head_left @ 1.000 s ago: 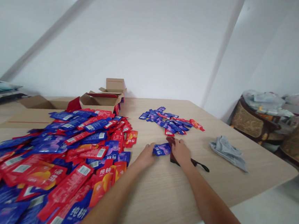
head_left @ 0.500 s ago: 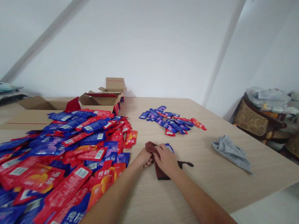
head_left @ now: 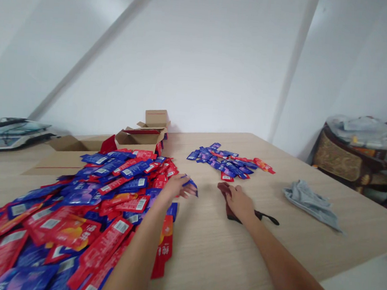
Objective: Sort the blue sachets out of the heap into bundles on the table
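In the left hand (head_left: 174, 187), half curled with its fingers a little apart, a small flat blue packet of glossy film (head_left: 191, 183) appears to be pinched, held above the bench (head_left: 203, 263) at the edge of the large heap. By the right hand (head_left: 240, 203), closed with bent fingers, a soft-looking brown pouch with a dark lower edge (head_left: 224, 187) is gripped on the bench; a thin black strap (head_left: 270, 218) is seen beyond the wrist.

The packet is judged to be light, flexible and rather slippery; it is best taken by a sealed edge, so that its middle is not squeezed. The pouch is judged to be pliable and best held near its upper edge.

Farther out, the large heap of red and blue packets (head_left: 84, 194) is spread on the left, and a smaller scatter of the same packets (head_left: 234, 164) is seen ahead. To the right, a crumpled grey cloth (head_left: 307, 200) is laid.

Half a second earlier, both hands were joined at the pouch; now they are parted, the left having been shifted toward the heap.
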### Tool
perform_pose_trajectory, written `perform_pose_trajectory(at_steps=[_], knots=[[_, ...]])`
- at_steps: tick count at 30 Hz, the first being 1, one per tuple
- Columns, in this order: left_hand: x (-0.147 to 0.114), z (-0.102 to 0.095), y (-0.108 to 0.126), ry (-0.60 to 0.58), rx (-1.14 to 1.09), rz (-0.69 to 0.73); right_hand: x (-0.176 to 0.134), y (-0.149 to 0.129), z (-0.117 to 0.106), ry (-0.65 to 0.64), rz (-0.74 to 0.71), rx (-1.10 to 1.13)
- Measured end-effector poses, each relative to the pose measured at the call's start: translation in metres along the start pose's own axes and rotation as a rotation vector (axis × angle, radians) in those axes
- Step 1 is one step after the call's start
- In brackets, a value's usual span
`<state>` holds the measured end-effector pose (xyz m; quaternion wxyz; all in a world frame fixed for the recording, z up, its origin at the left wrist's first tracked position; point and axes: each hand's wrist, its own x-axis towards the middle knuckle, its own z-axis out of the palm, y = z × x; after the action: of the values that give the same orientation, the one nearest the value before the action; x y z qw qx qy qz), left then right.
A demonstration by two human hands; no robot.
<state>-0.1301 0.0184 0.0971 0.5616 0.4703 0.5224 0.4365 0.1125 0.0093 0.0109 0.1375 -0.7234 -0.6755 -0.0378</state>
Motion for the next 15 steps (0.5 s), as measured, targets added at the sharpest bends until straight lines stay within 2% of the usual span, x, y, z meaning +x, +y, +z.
perform_pose_trajectory(at_steps=[3,5,6,8,12,15], knots=[[-0.005,-0.025,0.019,0.266,-0.221,0.344,-0.001,0.001,-0.003,-0.019,0.021,0.034],[0.001,-0.025,0.018,0.364,-0.3,0.442,0.0,0.003,-0.003,-0.024,0.029,0.061],[0.007,-0.019,0.014,0.366,-0.302,0.43,0.001,0.004,-0.003,-0.018,0.029,0.073],[0.025,0.002,-0.001,0.306,-0.234,0.316,0.002,0.006,-0.002,-0.007,0.025,0.101],[0.074,0.061,-0.037,0.126,0.095,0.028,0.007,0.009,0.001,0.001,0.054,0.18],[0.108,0.103,-0.053,0.052,0.238,-0.089,0.011,0.012,0.003,0.012,0.106,0.242]])
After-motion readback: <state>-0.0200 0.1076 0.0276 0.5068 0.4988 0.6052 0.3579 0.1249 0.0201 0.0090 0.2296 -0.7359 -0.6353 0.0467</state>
